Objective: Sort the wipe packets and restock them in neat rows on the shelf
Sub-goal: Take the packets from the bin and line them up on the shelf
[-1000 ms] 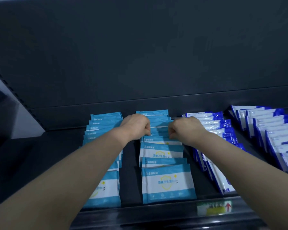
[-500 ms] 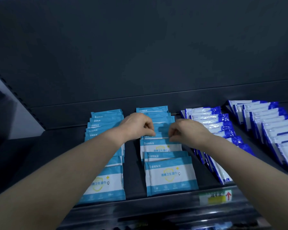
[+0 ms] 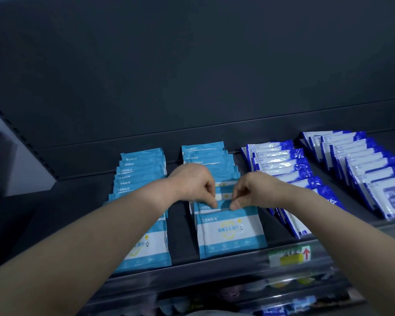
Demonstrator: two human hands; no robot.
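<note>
Light-blue-and-white packets (image 3: 232, 233); dark-blue-and-white packets (image 3: 281, 160).

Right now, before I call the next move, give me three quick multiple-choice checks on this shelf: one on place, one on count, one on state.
1. Which row are the left hand and right hand working in?
A. far-left row
B. second row from the left
C. far-right row

2. How many packet rows lie on the shelf?
A. two
B. six
C. four

3. What are the two hands doing?
A. pinching a packet's top edge
B. lying flat on the shelf
C. hanging idle

Key:
1 B, both hands meet over that row.
2 C, two light-blue rows and two dark-blue rows show.
3 A, fingertips and thumbs close on the packet just behind the front one.
</note>
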